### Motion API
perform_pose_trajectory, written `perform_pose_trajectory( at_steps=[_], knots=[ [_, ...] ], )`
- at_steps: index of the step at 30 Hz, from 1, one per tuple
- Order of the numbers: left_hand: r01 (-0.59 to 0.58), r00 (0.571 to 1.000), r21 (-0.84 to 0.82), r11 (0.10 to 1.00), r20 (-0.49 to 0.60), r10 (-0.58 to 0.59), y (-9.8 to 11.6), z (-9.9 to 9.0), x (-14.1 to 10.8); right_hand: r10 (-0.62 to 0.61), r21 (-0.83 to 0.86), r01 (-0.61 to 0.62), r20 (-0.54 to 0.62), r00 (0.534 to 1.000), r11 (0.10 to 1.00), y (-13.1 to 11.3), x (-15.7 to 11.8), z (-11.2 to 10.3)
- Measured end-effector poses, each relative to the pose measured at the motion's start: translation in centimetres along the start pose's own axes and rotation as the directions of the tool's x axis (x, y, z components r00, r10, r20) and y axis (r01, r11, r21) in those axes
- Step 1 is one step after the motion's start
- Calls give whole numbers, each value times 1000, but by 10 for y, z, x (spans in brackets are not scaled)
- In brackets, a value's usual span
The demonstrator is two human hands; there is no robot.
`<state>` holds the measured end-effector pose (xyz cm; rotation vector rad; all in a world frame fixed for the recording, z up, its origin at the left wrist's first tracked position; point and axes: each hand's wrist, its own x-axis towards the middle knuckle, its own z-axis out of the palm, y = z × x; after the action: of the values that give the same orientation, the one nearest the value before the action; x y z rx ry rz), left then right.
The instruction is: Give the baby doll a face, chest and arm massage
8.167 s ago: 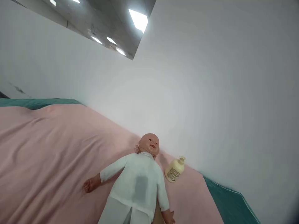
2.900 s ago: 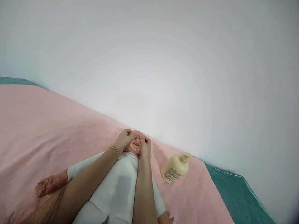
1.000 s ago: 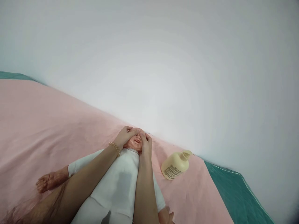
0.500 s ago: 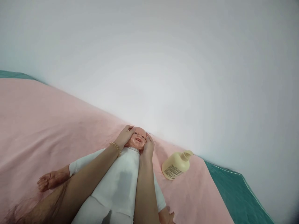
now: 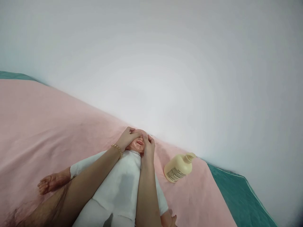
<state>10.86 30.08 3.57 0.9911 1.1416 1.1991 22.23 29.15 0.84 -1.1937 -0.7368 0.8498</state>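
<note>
Nearest you is 1 doll (image 5: 124, 189), dressed in white, on its back with its legs toward you and its head at the far end. Its 2 arms spread out, 1 to the left and 1 to the right, and 1 grey patch marks its middle. It lies on 1 pink sheet (image 5: 59, 126). You have 2 bare hands on it, with 1 beaded bracelet (image 5: 117, 148) around your left wrist.

Your left hand (image 5: 125, 138) clasps the left side of the doll's head, its fingers partly curled along that side and its thumb laid across the brow. Your right hand (image 5: 149, 148) does likewise on the right, fingers bent, thumb on the face. The 2 thumbs come close together over the eyes; you cannot see whether the tips touch. The head sits between your 2 hands, with the mouth and chin showing below your thumbs and the crown beyond them.

To the right, apart from your right hand, 1 pump bottle (image 5: 178, 168) stands on the sheet. Green cover (image 5: 239, 192) shows in 2 places, at the right and the far left. Farthest off is 1 pale wall (image 5: 151, 63).
</note>
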Motion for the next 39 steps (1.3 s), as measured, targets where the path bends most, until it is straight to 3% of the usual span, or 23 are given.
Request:
perform_pose_trajectory(
  at_steps=[3,15,24,33,39],
  knots=[
    [-17,1000,25,1000,-7,18,-5,0,6,62,19,-61,-73,995,998,-1,-1,2],
    [-108,994,45,993,-25,109,-11,0,14,123,121,-111,-96,988,986,-3,5,1],
    [-59,998,44,997,27,58,10,1,-8,72,89,-69,-36,997,994,-10,-7,5],
    [8,999,83,996,41,-12,5,-4,0,53,19,-52,-61,997,998,-4,-3,3],
    [-22,999,69,997,25,21,3,-2,0,71,47,-67,-88,994,997,1,4,2]
  ],
)
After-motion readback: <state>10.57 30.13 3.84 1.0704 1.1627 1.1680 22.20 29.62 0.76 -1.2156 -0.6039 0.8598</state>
